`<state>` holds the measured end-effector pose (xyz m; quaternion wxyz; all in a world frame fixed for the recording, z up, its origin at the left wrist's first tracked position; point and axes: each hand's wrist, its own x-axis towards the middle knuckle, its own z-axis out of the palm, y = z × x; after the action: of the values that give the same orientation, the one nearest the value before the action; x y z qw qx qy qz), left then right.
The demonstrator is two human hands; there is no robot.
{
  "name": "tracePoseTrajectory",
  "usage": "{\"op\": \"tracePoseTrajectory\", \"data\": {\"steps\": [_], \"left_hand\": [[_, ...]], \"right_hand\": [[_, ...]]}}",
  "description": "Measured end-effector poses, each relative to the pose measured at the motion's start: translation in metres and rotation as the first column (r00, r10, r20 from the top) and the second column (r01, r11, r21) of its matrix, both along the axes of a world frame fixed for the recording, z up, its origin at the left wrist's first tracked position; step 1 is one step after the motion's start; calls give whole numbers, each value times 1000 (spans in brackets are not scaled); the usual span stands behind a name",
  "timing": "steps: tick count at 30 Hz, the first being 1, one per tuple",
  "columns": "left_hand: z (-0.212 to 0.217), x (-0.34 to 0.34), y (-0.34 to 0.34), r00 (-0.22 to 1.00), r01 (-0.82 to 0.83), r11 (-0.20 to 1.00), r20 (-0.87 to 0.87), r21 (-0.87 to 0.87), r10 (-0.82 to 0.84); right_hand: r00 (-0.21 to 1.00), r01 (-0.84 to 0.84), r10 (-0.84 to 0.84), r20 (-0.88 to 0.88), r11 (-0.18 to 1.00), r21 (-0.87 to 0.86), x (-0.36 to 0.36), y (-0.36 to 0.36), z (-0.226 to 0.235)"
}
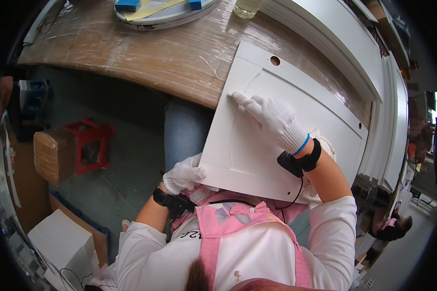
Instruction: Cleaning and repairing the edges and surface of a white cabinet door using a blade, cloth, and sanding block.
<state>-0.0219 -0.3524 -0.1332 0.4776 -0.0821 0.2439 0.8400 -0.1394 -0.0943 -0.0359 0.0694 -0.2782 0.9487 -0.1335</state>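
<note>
A white cabinet-door-like panel (296, 111) with a recessed centre and round holes near its edges lies tilted, partly on the table and partly over my lap. My left hand (183, 174), in a white knit glove, grips the panel's near left corner, thumb on top and fingers partly hidden beneath. My right hand (272, 119), gloved alike with a blue cuff edge, rests on the panel near its left side. Its index finger is stretched toward the recess edge; nothing shows in it. Part of a white cloth (325, 145) shows beside my right forearm.
The film-wrapped wooden table (179, 58) holds a round turntable (167, 17) with blue blocks and a yellow sheet, and a clear container (247, 7). White panels (340, 39) are stacked at right. On the floor at left stand a red stool (90, 145) and a taped carton (55, 155).
</note>
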Motion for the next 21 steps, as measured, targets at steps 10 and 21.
{"op": "tracePoseTrajectory", "data": {"steps": [10, 21], "left_hand": [[-4, 2, 2, 999, -5, 1000, -37, -14, 5], [-31, 13, -18, 990, -124, 980, 84, 153, 113]], "right_hand": [[990, 5, 16, -143, 990, 140, -9, -22, -4], [942, -43, 52, 330, 998, -35, 13, -43, 6]]}}
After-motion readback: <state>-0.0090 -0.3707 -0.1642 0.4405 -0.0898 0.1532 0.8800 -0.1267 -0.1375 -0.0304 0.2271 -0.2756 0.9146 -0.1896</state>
